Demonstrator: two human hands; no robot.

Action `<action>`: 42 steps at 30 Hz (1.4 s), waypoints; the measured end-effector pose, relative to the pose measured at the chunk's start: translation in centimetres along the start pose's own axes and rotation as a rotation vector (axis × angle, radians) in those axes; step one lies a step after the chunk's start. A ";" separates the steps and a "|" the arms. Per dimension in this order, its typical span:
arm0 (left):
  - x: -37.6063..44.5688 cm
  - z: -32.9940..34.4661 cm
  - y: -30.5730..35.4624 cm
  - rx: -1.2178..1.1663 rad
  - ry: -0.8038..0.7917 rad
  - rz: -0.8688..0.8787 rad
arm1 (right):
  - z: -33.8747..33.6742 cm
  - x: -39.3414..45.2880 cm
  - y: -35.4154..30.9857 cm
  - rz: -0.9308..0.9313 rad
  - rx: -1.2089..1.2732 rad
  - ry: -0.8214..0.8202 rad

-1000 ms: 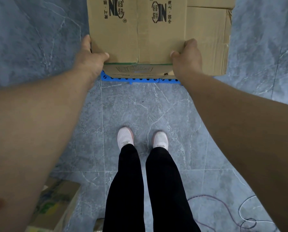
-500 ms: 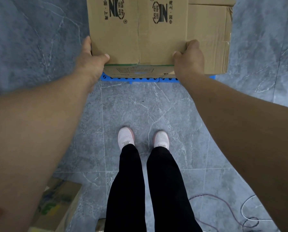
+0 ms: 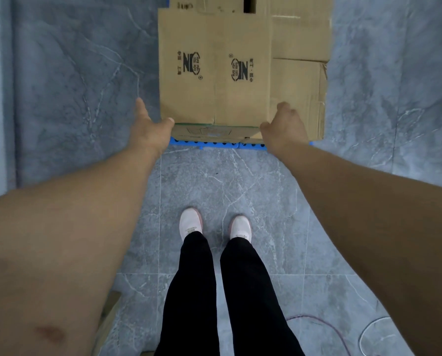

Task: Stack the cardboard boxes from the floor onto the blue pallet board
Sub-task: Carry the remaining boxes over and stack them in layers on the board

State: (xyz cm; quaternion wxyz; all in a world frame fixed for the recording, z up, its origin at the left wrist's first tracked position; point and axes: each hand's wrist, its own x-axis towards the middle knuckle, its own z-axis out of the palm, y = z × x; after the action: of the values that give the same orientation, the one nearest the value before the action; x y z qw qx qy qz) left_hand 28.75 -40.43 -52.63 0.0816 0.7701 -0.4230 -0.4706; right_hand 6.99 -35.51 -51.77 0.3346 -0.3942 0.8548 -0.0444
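Observation:
A cardboard box (image 3: 214, 73) with two printed logos lies on top of a lower box (image 3: 214, 131), which rests on the blue pallet board (image 3: 204, 144). A second stack of boxes (image 3: 301, 86) stands against its right side. My left hand (image 3: 148, 129) is spread open at the near left corner; only the thumb tip touches the top box, and the fingers stand off from its side. My right hand (image 3: 284, 124) grips the near right corner, thumb on the front edge and fingers curled round the side.
Grey marbled floor tiles surround the pallet. My feet in pale shoes (image 3: 214, 226) stand a short step from the pallet's front edge. Another cardboard box (image 3: 109, 317) sits on the floor at lower left, mostly hidden by my arm. Loose cables (image 3: 369, 335) lie at lower right.
The view has tilted up, showing more of the box top. My left hand has opened and its fingers have come off the box's side. The right hand stays at its corner.

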 end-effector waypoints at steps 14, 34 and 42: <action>-20.6 -6.7 -6.3 -0.235 0.102 -0.190 | -6.2 -16.6 -4.1 -0.347 -0.367 -0.241; -44.9 -15.6 -22.7 -0.611 0.612 -0.357 | -1.0 -43.9 -10.9 -1.026 -0.699 -0.357; -57.4 -13.9 -33.9 -0.748 0.835 -0.464 | 4.7 -58.5 -7.6 -1.335 -0.799 -0.421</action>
State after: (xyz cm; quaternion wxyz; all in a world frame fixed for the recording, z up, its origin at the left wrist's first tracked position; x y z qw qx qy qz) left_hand 47.87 18.92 -25.21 0.4010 0.8809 0.0180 -0.2510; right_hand 41.95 1.34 -21.47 0.2252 -0.9119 0.3091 0.1491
